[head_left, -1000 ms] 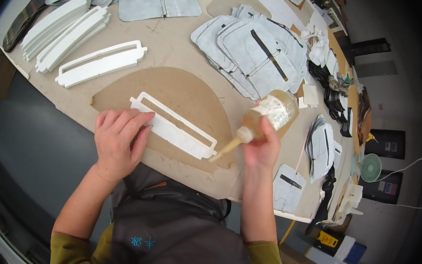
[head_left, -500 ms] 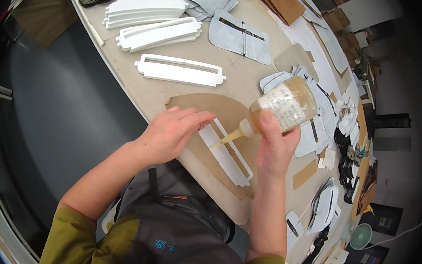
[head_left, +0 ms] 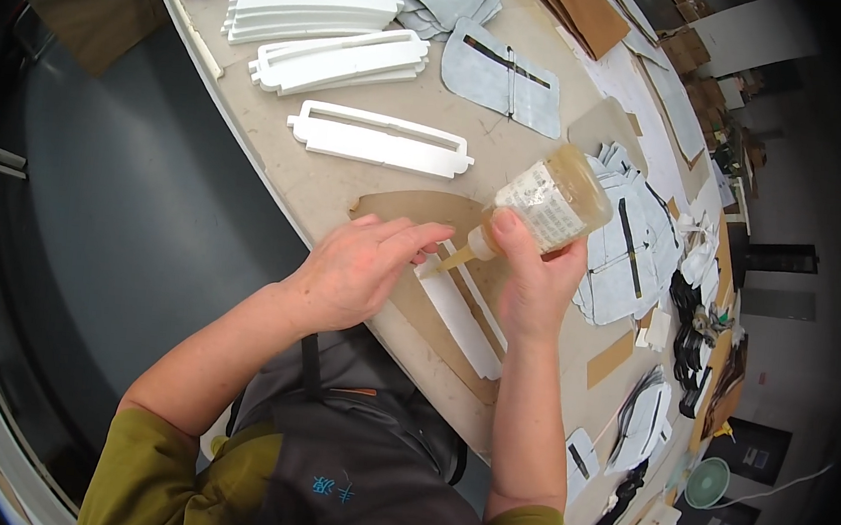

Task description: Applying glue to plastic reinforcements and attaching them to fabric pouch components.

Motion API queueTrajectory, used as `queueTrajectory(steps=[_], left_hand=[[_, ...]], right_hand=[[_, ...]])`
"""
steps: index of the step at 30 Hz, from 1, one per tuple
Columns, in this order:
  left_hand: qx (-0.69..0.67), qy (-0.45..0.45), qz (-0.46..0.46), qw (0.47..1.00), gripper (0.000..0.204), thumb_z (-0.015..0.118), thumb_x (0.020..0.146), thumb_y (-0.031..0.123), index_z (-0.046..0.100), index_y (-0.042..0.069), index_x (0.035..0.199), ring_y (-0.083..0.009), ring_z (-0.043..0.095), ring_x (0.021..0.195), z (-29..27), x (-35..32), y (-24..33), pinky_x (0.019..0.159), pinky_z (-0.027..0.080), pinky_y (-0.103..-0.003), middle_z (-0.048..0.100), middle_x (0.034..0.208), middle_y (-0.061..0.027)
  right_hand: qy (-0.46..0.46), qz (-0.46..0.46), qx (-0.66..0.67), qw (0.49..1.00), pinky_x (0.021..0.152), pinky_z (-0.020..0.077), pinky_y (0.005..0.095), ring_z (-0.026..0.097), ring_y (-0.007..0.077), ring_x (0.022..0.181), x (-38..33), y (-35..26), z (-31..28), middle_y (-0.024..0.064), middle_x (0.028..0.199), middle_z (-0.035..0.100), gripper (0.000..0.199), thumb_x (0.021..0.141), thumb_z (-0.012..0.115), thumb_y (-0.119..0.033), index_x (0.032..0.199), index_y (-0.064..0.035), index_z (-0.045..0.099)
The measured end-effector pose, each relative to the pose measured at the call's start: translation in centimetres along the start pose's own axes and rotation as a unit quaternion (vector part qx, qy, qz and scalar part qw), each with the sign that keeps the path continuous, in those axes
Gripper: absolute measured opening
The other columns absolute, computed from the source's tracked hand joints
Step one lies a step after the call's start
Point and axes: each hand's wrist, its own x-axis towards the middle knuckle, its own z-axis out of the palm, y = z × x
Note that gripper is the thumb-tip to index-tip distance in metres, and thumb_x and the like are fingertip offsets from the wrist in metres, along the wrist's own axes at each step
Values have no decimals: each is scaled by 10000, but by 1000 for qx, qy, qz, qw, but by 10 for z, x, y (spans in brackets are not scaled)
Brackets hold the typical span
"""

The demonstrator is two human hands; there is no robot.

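Note:
My right hand (head_left: 536, 285) grips a clear squeeze bottle of yellowish glue (head_left: 548, 206), tilted with its nozzle down onto the near end of a white slotted frame piece (head_left: 466, 318). That piece lies on a brown paper sheet (head_left: 415, 212) at the table's near edge. My left hand (head_left: 360, 265) rests flat on the frame's left end, fingers together and pointing right, almost touching the nozzle tip.
Another white slotted frame (head_left: 381, 140) lies further back, with stacks of similar frames (head_left: 334, 50) beyond. Grey fabric panels with dark slots (head_left: 505, 75) and a pile (head_left: 632, 251) sit right. The tan table (head_left: 298, 177) edge runs diagonally; dark floor lies left.
The view has swung, so the table now runs diagonally. The bottle's nozzle has moved along the frame piece toward my left hand, which still presses the piece down.

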Motion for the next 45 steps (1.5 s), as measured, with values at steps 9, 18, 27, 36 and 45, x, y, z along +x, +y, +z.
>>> queueTrajectory(steps=[9,18,27,36,45], left_hand=[[4,8,-9,1000,380,530,891,-50,584,61,1250,-239,654,871,0,2,4,768,460,-345,679,955,-68],[34,6,-14,999,360,546,902,-44,597,67,1241,-226,654,858,2,4,8,758,458,-335,696,970,-60],[55,9,-9,998,333,560,905,-12,609,72,1224,-230,647,889,4,3,7,773,459,-334,693,972,-57],[41,-4,-26,999,339,537,931,-51,591,24,1257,-186,639,919,12,7,5,853,491,-293,680,1020,-101],[11,-50,-61,997,367,493,994,16,519,17,1360,-170,594,988,-1,-5,-14,905,463,-294,633,1117,-115]], right_hand=[[-13,36,-20,999,763,554,285,659,158,887,-1,-9,-10,105,1038,659,528,755,810,-63,1192,28,526],[-22,78,-49,995,744,564,285,676,165,864,-10,-15,-33,121,1023,671,530,736,819,-65,1175,44,541],[-19,91,-54,994,785,551,308,671,163,882,-25,-13,-64,112,1032,676,543,719,831,-81,1174,32,557],[0,98,-24,995,792,546,307,667,150,900,-46,-19,-111,96,1037,681,509,732,818,-85,1169,5,574],[268,56,193,942,672,542,368,656,209,877,-135,-56,-247,80,1052,667,453,921,643,-361,1221,-32,565]])
